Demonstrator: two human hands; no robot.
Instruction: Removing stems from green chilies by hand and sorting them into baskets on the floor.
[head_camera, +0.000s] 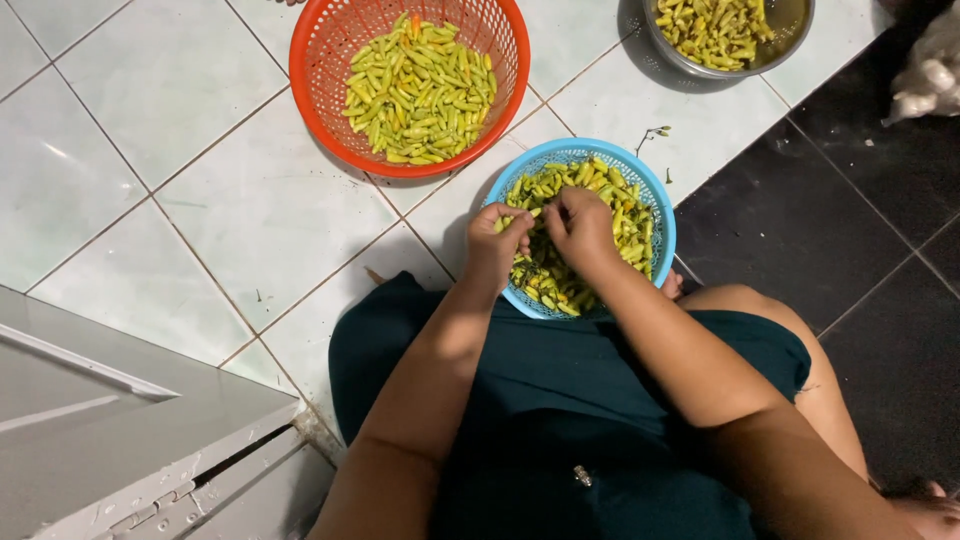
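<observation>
A blue plastic basket (661, 208) of green and yellow chillies (628, 214) rests on the floor against my lap. Both hands are over it. My left hand (497, 243) pinches one green chilli (522, 218) at its tip. My right hand (580, 224) meets it from the right, fingers closed on the same chilli's other end. Part of the basket's contents is hidden under my hands.
An orange basket (320, 45) heaped with chillies stands farther out on the white tiles. A metal bowl (690, 64) of chillies sits at the top right. A loose stem (652, 133) lies between them. Dark tiles lie to the right, a grey cabinet (110, 430) at lower left.
</observation>
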